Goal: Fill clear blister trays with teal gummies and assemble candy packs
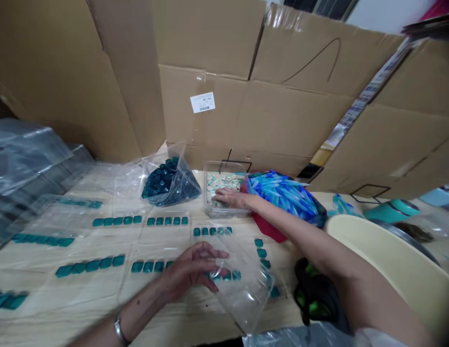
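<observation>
My left hand pinches the edge of a clear plastic bag, which is held tilted above the table. Through the film, several teal pieces show. My right hand reaches into a clear plastic container, its fingers stretched over small pale, mixed-colour pieces. Whether a piece is under the fingertips is hidden. Beside that container, a red tray carries a heap of long blue and white pieces. On the other side stands an open bag of dark teal cubes.
Rows of teal pieces lie across the table on clear film. Stacked clear plastic stands at left. Cardboard walls close off the back. At right are a cream basin, a black-and-green object and a teal cylinder.
</observation>
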Tool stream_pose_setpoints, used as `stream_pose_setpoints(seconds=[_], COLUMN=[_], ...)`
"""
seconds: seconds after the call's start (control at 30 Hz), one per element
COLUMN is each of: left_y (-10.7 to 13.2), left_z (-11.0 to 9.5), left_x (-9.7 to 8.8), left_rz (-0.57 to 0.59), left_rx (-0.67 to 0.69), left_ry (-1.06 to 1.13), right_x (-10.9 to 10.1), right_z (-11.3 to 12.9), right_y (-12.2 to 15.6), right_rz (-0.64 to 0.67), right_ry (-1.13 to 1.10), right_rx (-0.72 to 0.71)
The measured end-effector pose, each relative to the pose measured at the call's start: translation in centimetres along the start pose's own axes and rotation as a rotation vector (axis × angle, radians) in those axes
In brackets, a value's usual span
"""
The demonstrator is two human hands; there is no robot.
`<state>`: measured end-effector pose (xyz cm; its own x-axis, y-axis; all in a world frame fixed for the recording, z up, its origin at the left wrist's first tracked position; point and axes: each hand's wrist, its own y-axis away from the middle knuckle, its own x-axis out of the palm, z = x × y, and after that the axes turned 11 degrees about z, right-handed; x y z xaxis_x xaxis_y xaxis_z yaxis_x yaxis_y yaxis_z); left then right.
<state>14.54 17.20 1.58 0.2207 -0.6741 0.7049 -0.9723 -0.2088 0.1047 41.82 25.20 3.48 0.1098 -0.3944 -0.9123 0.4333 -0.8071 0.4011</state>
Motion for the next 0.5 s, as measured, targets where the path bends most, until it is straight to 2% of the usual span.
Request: stream_pose_setpoints(seconds=[0.13,0.2,0.27,0.37,0.43,0.5], left_y=[0.2,0.2,0.2,0.1,0.2,0.3], left_z=[0.3,0.4,0.5,0.5,0.4,0.4], left_x=[-0.4,-0.6,-0.6,-0.7,-0.7,-0.7], left_rz=[-0.005,-0.008,-0.009,-0.01,-0.007,0.003], left_rx=[-0.03,-0.04,-0.046,-0.047,-0.041,-0.035], left_ry=[0.023,0.029,0.028,0.028,0.032,0.033], right_x=[-0.1,-0.4,-0.5,-0.3,-0.2,-0.3], right_z=[0.3,0.2,0.1,0.2,0.1,-0.5], right_y=[-0.4,-0.5,-0.8,-1.4,-1.8,-2.1], right_rz=[-0.157,-0.231,-0.196,-0.064,-0.026,-0.059], right_ry=[0.035,0.01,-0.011,-0.022,-0.042,-0.077], right_rx=[0.134,0.132,0.053,-0.032,-0.024,0.037])
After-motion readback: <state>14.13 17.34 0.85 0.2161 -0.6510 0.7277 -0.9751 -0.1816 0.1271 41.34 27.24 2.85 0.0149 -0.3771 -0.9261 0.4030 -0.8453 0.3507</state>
